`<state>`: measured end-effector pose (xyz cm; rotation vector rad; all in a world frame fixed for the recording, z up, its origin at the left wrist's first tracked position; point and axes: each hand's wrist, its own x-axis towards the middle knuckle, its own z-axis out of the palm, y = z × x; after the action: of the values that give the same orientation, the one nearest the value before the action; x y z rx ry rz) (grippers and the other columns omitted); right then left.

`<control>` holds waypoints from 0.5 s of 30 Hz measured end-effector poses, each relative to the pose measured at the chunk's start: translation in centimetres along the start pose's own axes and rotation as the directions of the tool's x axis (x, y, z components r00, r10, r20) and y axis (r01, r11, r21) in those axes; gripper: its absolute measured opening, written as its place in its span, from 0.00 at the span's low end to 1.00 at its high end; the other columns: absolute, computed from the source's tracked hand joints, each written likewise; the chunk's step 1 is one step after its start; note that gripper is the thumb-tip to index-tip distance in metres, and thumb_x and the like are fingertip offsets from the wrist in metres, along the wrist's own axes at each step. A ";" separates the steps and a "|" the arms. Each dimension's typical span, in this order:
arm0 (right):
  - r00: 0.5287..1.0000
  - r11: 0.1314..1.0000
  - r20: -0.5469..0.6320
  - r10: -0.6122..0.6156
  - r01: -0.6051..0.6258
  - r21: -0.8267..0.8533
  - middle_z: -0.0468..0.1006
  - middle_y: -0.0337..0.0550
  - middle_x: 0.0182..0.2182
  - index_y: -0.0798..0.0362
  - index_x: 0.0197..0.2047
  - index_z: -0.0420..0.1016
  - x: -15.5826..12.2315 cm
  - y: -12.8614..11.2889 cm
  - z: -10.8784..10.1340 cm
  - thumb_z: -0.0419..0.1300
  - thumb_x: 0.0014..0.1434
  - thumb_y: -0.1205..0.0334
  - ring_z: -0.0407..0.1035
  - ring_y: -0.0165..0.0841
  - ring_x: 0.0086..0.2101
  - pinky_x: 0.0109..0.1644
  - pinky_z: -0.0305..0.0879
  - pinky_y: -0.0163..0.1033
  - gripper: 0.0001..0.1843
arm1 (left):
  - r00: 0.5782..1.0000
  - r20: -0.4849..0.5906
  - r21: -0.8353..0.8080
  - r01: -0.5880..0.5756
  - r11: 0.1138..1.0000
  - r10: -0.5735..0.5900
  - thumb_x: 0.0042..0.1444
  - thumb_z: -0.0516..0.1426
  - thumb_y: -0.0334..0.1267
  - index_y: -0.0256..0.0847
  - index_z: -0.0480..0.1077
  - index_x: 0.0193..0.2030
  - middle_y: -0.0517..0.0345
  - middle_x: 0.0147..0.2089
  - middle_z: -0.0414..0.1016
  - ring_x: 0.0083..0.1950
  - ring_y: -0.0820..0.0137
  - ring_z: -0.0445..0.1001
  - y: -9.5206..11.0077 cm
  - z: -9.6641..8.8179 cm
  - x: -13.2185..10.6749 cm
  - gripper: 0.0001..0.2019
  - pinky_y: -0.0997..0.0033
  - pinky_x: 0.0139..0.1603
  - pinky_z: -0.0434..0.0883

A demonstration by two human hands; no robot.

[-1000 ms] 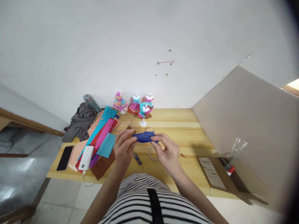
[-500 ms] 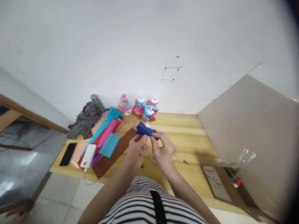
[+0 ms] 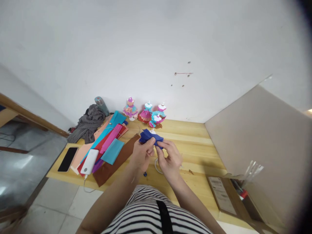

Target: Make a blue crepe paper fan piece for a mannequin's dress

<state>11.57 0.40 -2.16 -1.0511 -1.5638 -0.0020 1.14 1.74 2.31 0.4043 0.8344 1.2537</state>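
I see both hands close together above the long wooden table [image 3: 195, 138], a little past the middle. The left hand [image 3: 142, 155] and the right hand [image 3: 170, 159] both pinch a small bunched piece of dark blue paper [image 3: 148, 136] with their fingertips. The blue paper is held up off the table, and its folds fan out toward the wall.

Just behind it stand four little paper dress dolls [image 3: 146, 113] in pink and light blue. To the left lies a pile of long coloured paper sheets [image 3: 108, 138], with a white power bank [image 3: 89, 161] on it and a black phone [image 3: 67, 158] beside it. A striped cloth [image 3: 88, 125] sits in the far left corner. An open brown cardboard box [image 3: 225, 195] rests at the right end.
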 end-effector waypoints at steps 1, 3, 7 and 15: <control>1.000 1.000 0.012 -0.002 0.002 0.006 0.78 0.45 0.35 0.49 0.43 0.73 0.0 0.0 -0.1 0.59 0.59 0.73 0.74 0.37 0.37 0.40 0.74 0.44 0.11 | 1.000 0.011 -0.010 0.008 1.000 -0.008 0.34 0.72 0.41 0.38 0.60 0.22 0.74 0.15 0.51 0.18 0.84 0.50 0.0 -0.2 0.1 0.23 0.79 0.20 0.50; 1.000 1.000 0.028 0.000 -0.001 0.017 0.78 0.45 0.35 0.49 0.43 0.74 0.0 -0.1 -0.3 0.60 0.59 0.73 0.74 0.37 0.36 0.39 0.74 0.44 0.11 | 0.999 0.034 -0.021 0.020 1.000 -0.020 0.34 0.73 0.40 0.38 0.60 0.22 0.73 0.15 0.52 0.18 0.84 0.50 0.1 -0.5 0.2 0.23 0.79 0.20 0.50; 0.999 0.998 0.001 0.043 -0.043 0.038 0.78 0.44 0.34 0.48 0.41 0.75 0.0 -0.2 -0.4 0.59 0.59 0.72 0.74 0.37 0.36 0.39 0.74 0.45 0.10 | 0.994 0.111 -0.008 0.006 1.000 -0.005 0.35 0.72 0.41 0.37 0.64 0.24 0.71 0.16 0.58 0.19 0.83 0.55 0.1 -0.9 0.0 0.21 0.78 0.22 0.55; 0.991 0.977 0.065 0.117 -0.127 0.174 0.77 0.45 0.36 0.47 0.43 0.75 0.2 -0.9 -0.8 0.61 0.57 0.71 0.73 0.38 0.38 0.41 0.72 0.45 0.12 | 0.994 0.110 0.059 -0.007 0.998 0.001 0.37 0.71 0.46 0.38 0.61 0.19 0.69 0.13 0.59 0.17 0.81 0.57 0.6 -1.1 0.1 0.23 0.76 0.22 0.57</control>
<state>11.71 -0.41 -1.25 -1.0107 -1.5156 0.2479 -0.07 1.80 2.00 0.5182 0.7789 1.2018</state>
